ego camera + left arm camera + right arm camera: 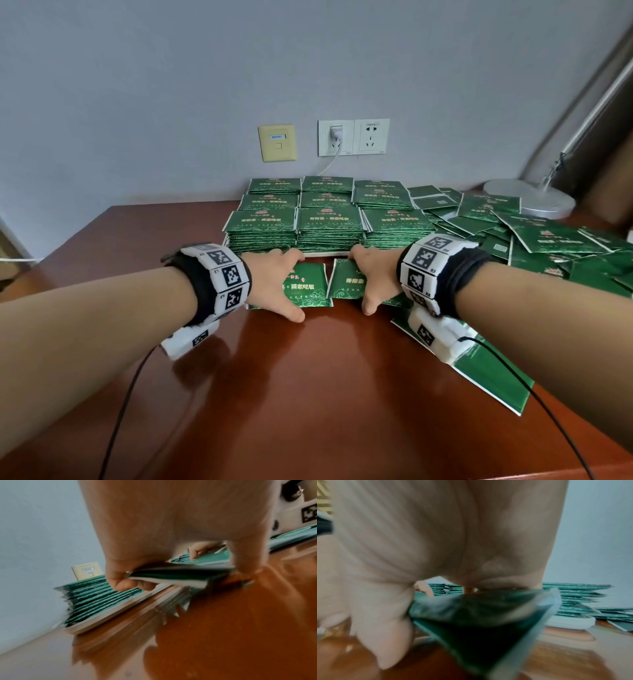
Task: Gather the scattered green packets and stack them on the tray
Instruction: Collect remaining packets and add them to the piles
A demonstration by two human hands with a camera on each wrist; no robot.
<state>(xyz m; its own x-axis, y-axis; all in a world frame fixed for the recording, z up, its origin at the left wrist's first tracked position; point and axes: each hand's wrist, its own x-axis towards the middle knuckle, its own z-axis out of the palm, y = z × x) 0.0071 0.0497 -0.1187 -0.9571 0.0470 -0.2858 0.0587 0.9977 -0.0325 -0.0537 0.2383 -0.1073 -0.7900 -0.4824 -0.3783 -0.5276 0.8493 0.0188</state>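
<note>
**Green packets gripped in both hands at the tray's front edge**

Green packets lie in three places. Most sit in neat, flat stacks (329, 222) on a pale tray (109, 616) at the far side of the tabletop (308, 394), arranged in a three-by-three grid; their crimped, saw-toothed edges show in layers from the side. A loose heap (534, 233) of the same glossy foil sachets spreads to the right of the tray, tilted and overlapping, some face down with pale backs. More lie flat under the right forearm (489, 383).

The left hand (274, 281) holds a small bundle of packets (305, 284) just in front of the tray, thumb at the near edge and fingers curled over the far edge; the left wrist view shows the fingers (123, 580) wrapped round the thin, flat bundle. The right hand (373, 277) grips a second bundle (349, 282) beside it in the same way, its grip clamped on the packets, which look dark and blurred in the right wrist view. The two bundles lie side by side, nearly touching.

The tabletop is polished reddish-brown wood with a strong sheen. A round, flat silver lamp base (531, 198) stands at the far right. On the grey wall sit a cream wall plate (276, 142) and white sockets (352, 137), one with a plug in it.
</note>
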